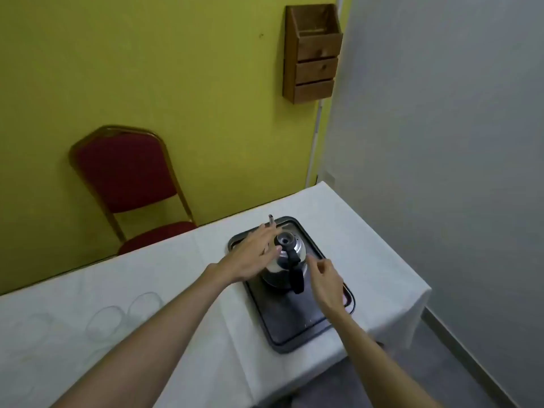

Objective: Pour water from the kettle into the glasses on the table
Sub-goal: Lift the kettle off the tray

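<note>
Both hands open: left hand [253, 257] steadied the kettle [287, 260]; right hand [325, 279] neared its handle [297, 275] to lift.

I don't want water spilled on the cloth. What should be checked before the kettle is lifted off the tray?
1. Kettle upright on the tray: ok.
2. Right hand closed on the black handle: not ok, it is beside the handle, fingers open.
3. Left hand steadying the body: cannot tell, it lies over the kettle's left side but contact is unclear.
4. Lid seated on top: ok, as far as the blur shows.
5. Glasses upright on the white tablecloth, left of the tray: ok.
6. Water level in the kettle: cannot tell.
</note>
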The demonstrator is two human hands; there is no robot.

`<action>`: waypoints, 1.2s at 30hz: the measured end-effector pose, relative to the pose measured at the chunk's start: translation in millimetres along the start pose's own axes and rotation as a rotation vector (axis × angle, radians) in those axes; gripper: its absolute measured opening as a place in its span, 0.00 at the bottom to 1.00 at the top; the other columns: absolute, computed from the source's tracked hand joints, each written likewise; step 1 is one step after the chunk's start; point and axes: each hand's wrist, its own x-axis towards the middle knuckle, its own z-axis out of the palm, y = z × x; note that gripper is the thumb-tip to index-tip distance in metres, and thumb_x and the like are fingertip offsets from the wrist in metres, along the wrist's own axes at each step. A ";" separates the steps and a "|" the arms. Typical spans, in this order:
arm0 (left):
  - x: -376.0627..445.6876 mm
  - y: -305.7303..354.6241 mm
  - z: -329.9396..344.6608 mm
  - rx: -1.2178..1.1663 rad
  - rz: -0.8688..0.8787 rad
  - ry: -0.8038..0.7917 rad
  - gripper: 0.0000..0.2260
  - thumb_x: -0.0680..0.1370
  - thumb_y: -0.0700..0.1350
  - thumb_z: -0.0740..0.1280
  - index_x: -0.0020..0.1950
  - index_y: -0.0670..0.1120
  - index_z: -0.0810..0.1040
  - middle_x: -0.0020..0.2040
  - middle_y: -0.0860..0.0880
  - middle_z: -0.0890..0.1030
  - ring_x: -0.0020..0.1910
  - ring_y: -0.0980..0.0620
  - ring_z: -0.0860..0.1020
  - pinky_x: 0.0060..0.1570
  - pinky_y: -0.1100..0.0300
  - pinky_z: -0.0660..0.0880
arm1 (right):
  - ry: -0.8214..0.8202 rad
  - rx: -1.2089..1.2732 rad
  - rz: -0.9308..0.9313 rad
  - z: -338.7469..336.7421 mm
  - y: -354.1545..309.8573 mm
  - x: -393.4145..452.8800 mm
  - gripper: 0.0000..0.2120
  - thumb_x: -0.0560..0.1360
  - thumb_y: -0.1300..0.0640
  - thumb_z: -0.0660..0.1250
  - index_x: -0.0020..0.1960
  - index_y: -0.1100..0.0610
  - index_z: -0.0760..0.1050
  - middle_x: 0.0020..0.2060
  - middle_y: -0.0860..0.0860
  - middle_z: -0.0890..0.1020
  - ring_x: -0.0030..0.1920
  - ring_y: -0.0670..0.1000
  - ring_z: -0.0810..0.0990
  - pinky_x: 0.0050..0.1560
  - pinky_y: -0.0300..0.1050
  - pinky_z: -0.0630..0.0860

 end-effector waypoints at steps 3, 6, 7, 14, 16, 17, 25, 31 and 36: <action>22.5 -4.7 12.1 0.105 -0.008 -0.040 0.24 0.83 0.52 0.56 0.79 0.49 0.57 0.80 0.52 0.54 0.79 0.53 0.47 0.76 0.51 0.46 | -0.143 0.038 0.086 18.6 8.6 9.7 0.28 0.78 0.34 0.59 0.41 0.59 0.77 0.34 0.49 0.80 0.37 0.51 0.78 0.38 0.45 0.73; 35.9 -12.7 24.0 0.204 0.037 -0.091 0.25 0.84 0.53 0.54 0.79 0.48 0.55 0.80 0.53 0.52 0.78 0.57 0.45 0.76 0.53 0.43 | -0.240 0.060 0.109 28.5 11.5 11.2 0.32 0.74 0.27 0.56 0.36 0.55 0.79 0.29 0.48 0.83 0.35 0.48 0.82 0.44 0.48 0.77; 38.8 -15.8 27.2 0.230 0.050 -0.096 0.25 0.84 0.54 0.53 0.80 0.49 0.54 0.80 0.54 0.51 0.78 0.58 0.44 0.76 0.53 0.42 | -0.243 0.060 0.099 29.9 13.9 15.2 0.32 0.73 0.26 0.55 0.34 0.54 0.78 0.27 0.47 0.82 0.32 0.46 0.81 0.43 0.48 0.77; 38.3 -19.7 44.6 0.248 0.098 -0.040 0.26 0.83 0.57 0.48 0.80 0.50 0.53 0.80 0.54 0.48 0.77 0.60 0.39 0.76 0.55 0.38 | -0.302 0.104 0.045 12.5 19.9 37.1 0.21 0.74 0.33 0.58 0.28 0.38 0.77 0.23 0.38 0.77 0.30 0.43 0.73 0.37 0.42 0.70; 36.9 -15.3 51.3 0.254 0.108 -0.020 0.26 0.83 0.58 0.47 0.80 0.50 0.52 0.80 0.54 0.46 0.77 0.60 0.39 0.75 0.56 0.37 | -0.335 0.080 0.026 -1.0 20.4 53.1 0.21 0.74 0.36 0.59 0.26 0.41 0.76 0.22 0.40 0.75 0.28 0.43 0.70 0.36 0.42 0.67; 37.0 -12.3 55.0 0.254 0.110 -0.009 0.26 0.84 0.58 0.47 0.80 0.50 0.51 0.80 0.53 0.46 0.77 0.60 0.39 0.75 0.57 0.37 | -0.345 0.077 0.030 -6.6 20.8 62.1 0.22 0.73 0.36 0.60 0.25 0.44 0.75 0.22 0.42 0.73 0.28 0.44 0.68 0.35 0.43 0.66; 49.1 4.8 68.2 0.269 0.070 -0.002 0.28 0.84 0.56 0.48 0.80 0.45 0.48 0.80 0.49 0.45 0.78 0.55 0.39 0.76 0.52 0.40 | -0.278 0.370 0.100 -13.0 28.1 87.7 0.13 0.75 0.52 0.67 0.33 0.53 0.75 0.28 0.46 0.73 0.32 0.46 0.69 0.33 0.37 0.69; 48.3 6.2 68.3 0.265 0.034 0.007 0.28 0.83 0.57 0.48 0.80 0.45 0.47 0.80 0.49 0.45 0.78 0.55 0.39 0.76 0.50 0.42 | -0.296 0.515 0.165 -7.6 19.8 87.3 0.22 0.76 0.59 0.66 0.24 0.49 0.77 0.23 0.40 0.74 0.25 0.39 0.71 0.28 0.32 0.70; 36.5 12.5 58.1 0.221 0.023 0.097 0.28 0.84 0.56 0.50 0.80 0.45 0.50 0.81 0.49 0.48 0.78 0.55 0.41 0.76 0.51 0.42 | -0.313 0.541 0.160 -6.3 -1.1 85.0 0.25 0.77 0.60 0.66 0.22 0.50 0.76 0.21 0.41 0.71 0.22 0.40 0.68 0.25 0.32 0.67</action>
